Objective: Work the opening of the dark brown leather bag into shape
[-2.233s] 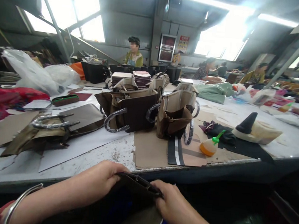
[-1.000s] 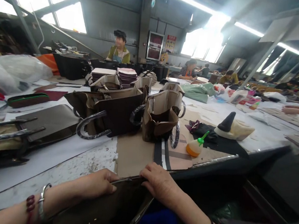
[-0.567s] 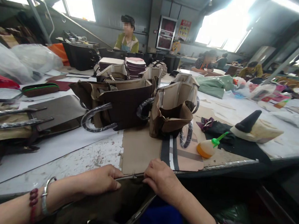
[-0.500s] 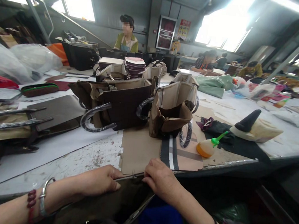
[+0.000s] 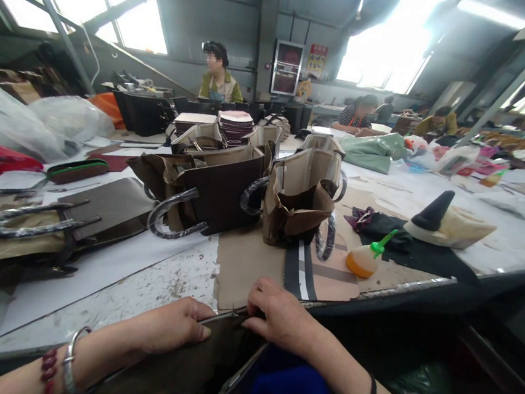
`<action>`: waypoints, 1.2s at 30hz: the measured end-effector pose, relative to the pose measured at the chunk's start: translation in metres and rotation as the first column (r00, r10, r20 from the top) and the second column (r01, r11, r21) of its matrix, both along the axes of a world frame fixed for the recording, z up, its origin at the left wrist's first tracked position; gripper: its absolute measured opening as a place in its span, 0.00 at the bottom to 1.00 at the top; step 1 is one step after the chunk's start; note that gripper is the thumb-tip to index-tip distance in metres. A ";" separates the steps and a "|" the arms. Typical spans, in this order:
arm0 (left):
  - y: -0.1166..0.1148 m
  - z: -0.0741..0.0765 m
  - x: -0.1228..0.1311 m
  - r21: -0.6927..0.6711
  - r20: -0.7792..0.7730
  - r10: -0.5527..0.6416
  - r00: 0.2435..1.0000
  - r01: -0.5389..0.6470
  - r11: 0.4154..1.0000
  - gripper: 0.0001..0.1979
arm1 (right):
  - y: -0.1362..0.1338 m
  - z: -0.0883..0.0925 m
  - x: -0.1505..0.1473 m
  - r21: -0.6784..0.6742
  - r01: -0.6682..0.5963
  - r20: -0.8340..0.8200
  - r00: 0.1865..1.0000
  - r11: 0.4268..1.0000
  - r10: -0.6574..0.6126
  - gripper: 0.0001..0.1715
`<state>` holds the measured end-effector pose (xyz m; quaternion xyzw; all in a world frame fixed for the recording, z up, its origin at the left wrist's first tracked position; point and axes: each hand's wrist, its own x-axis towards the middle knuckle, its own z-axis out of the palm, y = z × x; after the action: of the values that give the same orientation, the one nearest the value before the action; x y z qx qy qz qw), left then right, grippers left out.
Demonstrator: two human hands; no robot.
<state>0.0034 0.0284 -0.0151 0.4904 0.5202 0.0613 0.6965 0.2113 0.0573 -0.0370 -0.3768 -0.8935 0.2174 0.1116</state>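
**Both hands on the rim of a dark bag at the table edge**

I take the glue bottle (image 5: pixel 366 260) as my landmark: a squat orange squeeze bottle with a green pointed nozzle, lying tilted on brown card.

Nearer me and left of it, my left hand (image 5: pixel 174 326) lies flat on a dark brown handbag (image 5: pixel 191 363) that hangs over the near edge of the worktable (image 5: pixel 152 285). Its fingers are curled loosely, their tips pressed to the bag's top rim. My right hand (image 5: pixel 281 318) is just beside, its fingers bent and pinched on the same rim, where a thin metal strip glints. The bag's material looks smooth and matte, like leather. A metal bangle and red beads circle my left wrist; a black band circles my right.

Just left of the bottle lies a flat pattern piece (image 5: pixel 317 276), tan with black and white stripes. Beyond that stands an open tan bag shell (image 5: pixel 300 197), creased and papery, with plastic-wrapped looped handles. Left again stands a boxy dark brown tote (image 5: pixel 219 187). Right of the bottle lies a black cone (image 5: pixel 434 211) on a cream pad.

Far behind the bottle, a red wall poster (image 5: pixel 317 61) bears writing too small for me to read.
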 end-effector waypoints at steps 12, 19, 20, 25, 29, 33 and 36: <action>-0.005 -0.001 -0.011 0.053 0.030 0.003 1.000 -0.005 0.999 0.13 | -0.002 -0.002 -0.021 -0.005 -0.048 -0.095 0.994 0.999 0.047 0.05; -0.005 0.000 -0.011 0.114 -0.030 -0.033 0.999 0.036 0.993 0.14 | -0.002 -0.005 -0.024 -0.013 -0.012 -0.056 0.998 1.000 0.011 0.05; -0.006 0.000 -0.010 0.107 -0.020 -0.029 0.999 0.031 0.994 0.14 | -0.002 -0.005 -0.025 -0.015 -0.002 -0.056 0.998 1.000 0.001 0.05; -0.009 0.003 -0.007 0.086 0.004 -0.016 1.000 0.016 0.996 0.14 | -0.003 -0.007 -0.027 -0.055 0.051 -0.070 0.996 0.997 -0.055 0.06; -0.009 0.004 -0.007 0.090 0.001 -0.017 1.000 0.017 0.996 0.14 | -0.002 -0.008 -0.030 -0.097 0.108 -0.071 0.991 0.989 -0.115 0.07; -0.008 0.001 -0.009 0.089 -0.011 -0.020 1.000 0.020 0.996 0.15 | -0.003 -0.008 -0.033 -0.124 0.146 -0.061 0.986 0.982 -0.154 0.07; -0.010 0.001 -0.008 0.083 -0.011 -0.020 1.000 0.021 0.996 0.15 | -0.006 -0.005 -0.034 -0.138 0.181 -0.039 0.981 0.974 -0.188 0.06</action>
<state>-0.0045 0.0186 -0.0143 0.5247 0.5155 0.0735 0.6735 0.1773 0.0514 -0.0424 -0.4591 -0.8348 0.2753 0.1290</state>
